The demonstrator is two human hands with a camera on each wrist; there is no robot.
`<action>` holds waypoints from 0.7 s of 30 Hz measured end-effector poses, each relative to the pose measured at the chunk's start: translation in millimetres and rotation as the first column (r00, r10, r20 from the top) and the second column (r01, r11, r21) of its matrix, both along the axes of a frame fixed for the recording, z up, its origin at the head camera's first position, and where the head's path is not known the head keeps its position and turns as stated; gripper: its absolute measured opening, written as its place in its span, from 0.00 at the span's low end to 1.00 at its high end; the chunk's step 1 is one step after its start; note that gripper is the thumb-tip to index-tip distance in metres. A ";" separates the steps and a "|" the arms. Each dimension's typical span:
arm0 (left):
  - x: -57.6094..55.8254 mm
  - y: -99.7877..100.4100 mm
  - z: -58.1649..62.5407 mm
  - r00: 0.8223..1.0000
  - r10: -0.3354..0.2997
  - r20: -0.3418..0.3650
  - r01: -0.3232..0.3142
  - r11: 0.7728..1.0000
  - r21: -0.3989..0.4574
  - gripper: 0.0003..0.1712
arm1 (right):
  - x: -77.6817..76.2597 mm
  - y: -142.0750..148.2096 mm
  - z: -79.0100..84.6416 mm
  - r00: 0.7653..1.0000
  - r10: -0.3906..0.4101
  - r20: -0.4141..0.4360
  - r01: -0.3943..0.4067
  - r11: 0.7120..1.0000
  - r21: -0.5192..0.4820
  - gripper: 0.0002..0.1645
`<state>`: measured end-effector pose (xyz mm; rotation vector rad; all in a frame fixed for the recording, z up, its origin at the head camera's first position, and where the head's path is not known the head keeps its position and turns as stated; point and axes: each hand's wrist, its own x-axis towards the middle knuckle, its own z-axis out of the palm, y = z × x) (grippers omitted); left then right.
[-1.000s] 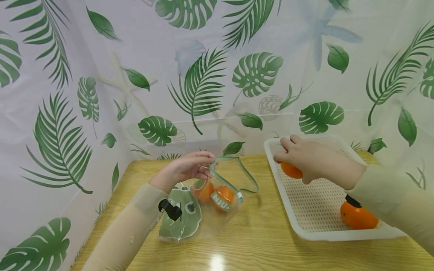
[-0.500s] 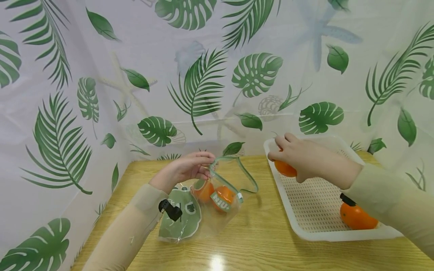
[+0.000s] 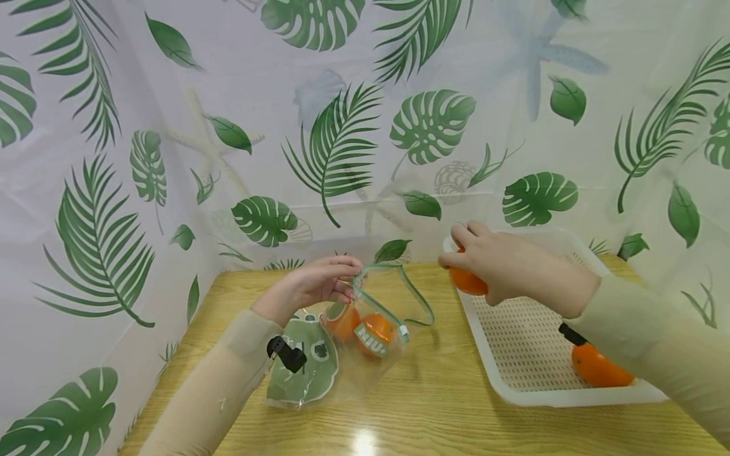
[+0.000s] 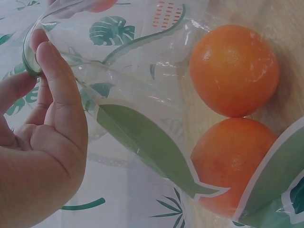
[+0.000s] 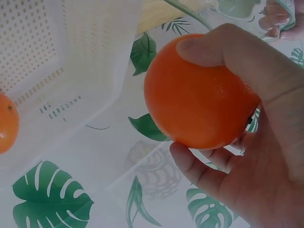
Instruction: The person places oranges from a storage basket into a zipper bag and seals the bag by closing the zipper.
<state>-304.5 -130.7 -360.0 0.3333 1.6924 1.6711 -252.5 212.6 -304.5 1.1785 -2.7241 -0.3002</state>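
Note:
My left hand (image 3: pixel 319 280) pinches the green-edged mouth of a clear zip bag (image 3: pixel 365 377), keeping it spread apart. Two oranges (image 4: pixel 233 71) lie inside the bag, touching each other in the left wrist view. A green cartoon print (image 3: pixel 305 361) covers the bag's left part. My right hand (image 3: pixel 504 266) grips another orange (image 5: pixel 194 95) with thumb on one side and fingers on the other. That orange hangs over the left rim of the white basket (image 3: pixel 485 354), to the right of the bag mouth.
One orange (image 3: pixel 599 366) sits in the basket's near right corner, partly behind the right sleeve. The basket and bag stand on a wooden table (image 3: pixel 433 405). A leaf-printed cloth (image 3: pixel 365 126) hangs behind and along the sides.
My right hand has carried the orange left, from over the inside of the basket to its left rim. The left hand and bag have stayed in place.

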 end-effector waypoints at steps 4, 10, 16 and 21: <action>0.1 -0.6 -0.8 1.000 0.001 0.001 -0.001 1.000 -0.001 0.18 | 1.5 -5.8 1.2 1.000 0.012 0.008 -0.012 1.000 -0.006 0.45; 1.7 0.3 0.3 1.000 0.007 -0.005 -0.007 1.000 -0.009 0.16 | 4.2 -14.9 2.6 1.000 0.028 0.003 -0.028 1.000 -0.011 0.45; 2.0 -0.3 0.6 1.000 0.007 -0.006 -0.007 1.000 -0.014 0.17 | 5.9 -24.9 2.9 0.999 0.035 0.007 -0.034 0.999 -0.007 0.45; 0.9 -1.4 -0.2 1.000 0.007 -0.001 -0.007 1.000 -0.011 0.18 | 5.7 -33.8 2.1 0.998 0.059 -0.021 -0.060 0.998 -0.004 0.45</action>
